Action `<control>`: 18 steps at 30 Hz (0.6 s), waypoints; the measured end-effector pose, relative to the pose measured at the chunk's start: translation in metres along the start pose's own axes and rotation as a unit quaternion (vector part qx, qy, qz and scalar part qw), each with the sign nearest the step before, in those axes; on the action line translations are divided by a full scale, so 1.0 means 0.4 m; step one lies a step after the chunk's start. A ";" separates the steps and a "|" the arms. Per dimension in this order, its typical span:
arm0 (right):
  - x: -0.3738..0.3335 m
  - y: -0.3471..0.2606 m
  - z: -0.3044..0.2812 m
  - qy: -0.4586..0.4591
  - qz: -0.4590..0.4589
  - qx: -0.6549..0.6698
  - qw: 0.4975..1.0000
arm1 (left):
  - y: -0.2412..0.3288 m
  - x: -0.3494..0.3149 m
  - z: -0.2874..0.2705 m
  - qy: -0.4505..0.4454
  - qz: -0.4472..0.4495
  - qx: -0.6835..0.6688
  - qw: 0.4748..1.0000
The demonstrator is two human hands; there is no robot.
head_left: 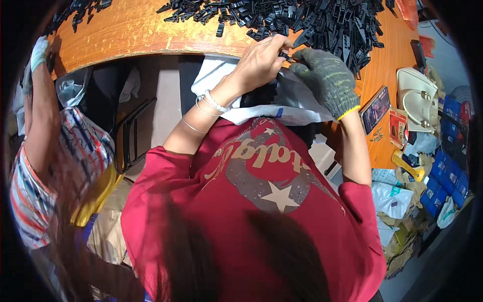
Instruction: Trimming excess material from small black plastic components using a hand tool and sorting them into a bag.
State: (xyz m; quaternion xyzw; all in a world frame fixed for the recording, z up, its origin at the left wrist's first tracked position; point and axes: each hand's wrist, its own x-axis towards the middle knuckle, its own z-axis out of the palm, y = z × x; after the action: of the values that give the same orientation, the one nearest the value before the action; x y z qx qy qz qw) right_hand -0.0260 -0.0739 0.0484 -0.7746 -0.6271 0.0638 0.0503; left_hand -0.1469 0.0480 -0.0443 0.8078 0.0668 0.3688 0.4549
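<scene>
At the table's near edge my two hands meet over a small black plastic piece [285, 55]. My left hand [261, 63] is bare, with bracelets on the wrist, and its thumb and fingers are pinched on the piece. A dark grey knitted glove with a yellow cuff covers my right hand [327, 80], whose fingertips close in on the same piece from the right. Most of the piece is hidden by the fingers. Just beyond my hands spreads a big heap of black plastic clips [322, 25]. Beneath them, a white plastic bag [289, 113] lies open across my lap.
On the right of the wooden table [136, 30] lie a phone [376, 109], a red-and-white box [398, 127] and a cream handbag [418, 95]. Bags and blue boxes [445, 176] are piled lower right. A gloved co-worker [65, 156] sits at the left, near more black pieces.
</scene>
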 end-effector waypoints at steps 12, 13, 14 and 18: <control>0.035 -0.016 -0.018 -0.017 -0.078 -0.090 0.993 | 0.037 0.003 -0.020 -0.044 -0.091 -0.065 0.993; 0.039 -0.021 -0.028 0.007 -0.124 -0.133 0.983 | 0.038 0.002 -0.019 -0.040 -0.091 -0.063 0.993; 0.053 -0.023 -0.023 -0.033 -0.077 -0.081 0.993 | 0.043 0.002 -0.021 -0.052 -0.112 -0.073 0.990; 0.066 -0.037 -0.016 -0.055 -0.090 -0.092 0.990 | 0.044 -0.001 -0.017 -0.053 -0.129 -0.092 0.986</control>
State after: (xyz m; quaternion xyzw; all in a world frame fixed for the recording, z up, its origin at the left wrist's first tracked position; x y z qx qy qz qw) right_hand -0.0340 -0.0449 0.0560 -0.7120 -0.6991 0.0435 -0.0499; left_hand -0.1556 0.0423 -0.0285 0.7656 0.1122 0.2678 0.5740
